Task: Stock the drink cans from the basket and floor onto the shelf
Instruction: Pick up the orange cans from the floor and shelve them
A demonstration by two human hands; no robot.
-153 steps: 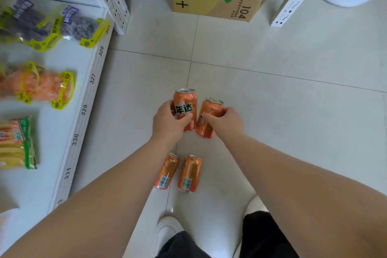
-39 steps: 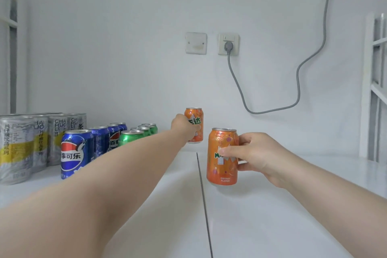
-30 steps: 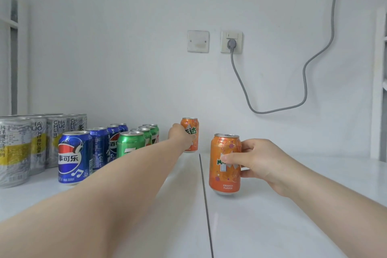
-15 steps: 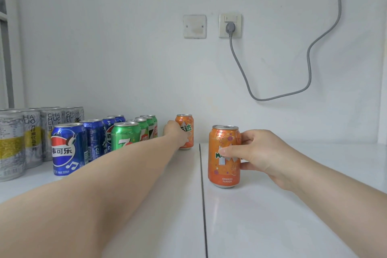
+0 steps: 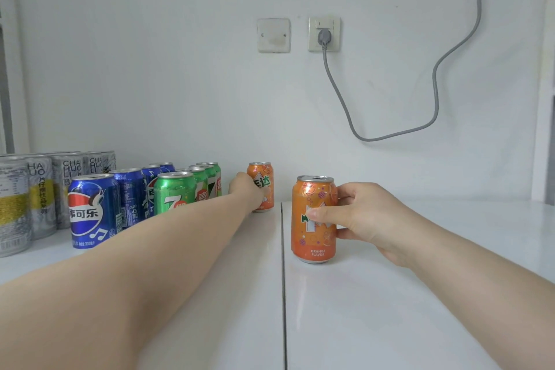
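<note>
Stocking the top shelf here, and both orange cans look like they're down on it but neither has been let go. The left hand is stretched way to the back with its fingers wrapped round the far orange can, which stands just beside the back of the green cans. The right hand has its thumb across the front of the near orange can and its fingers round the back. That one sits nearer the front edge, just right of the seam between the two shelf panels. My main worry is the left forearm. It lies low and close along the green row, so if it swings out sideways instead of coming straight back, I reckon it clips the front green can and knocks it into the blue cans next door. Second worry is the seam. If the near can gets slid left to line up behind the far one, its bottom rim could catch that groove and tip, so lifting it over seems safer. A quick release could also drag a can along with the fingers, since empty-ish shelves are slick. Can't see the basket or the floor from here, so no idea how many are left.
</note>
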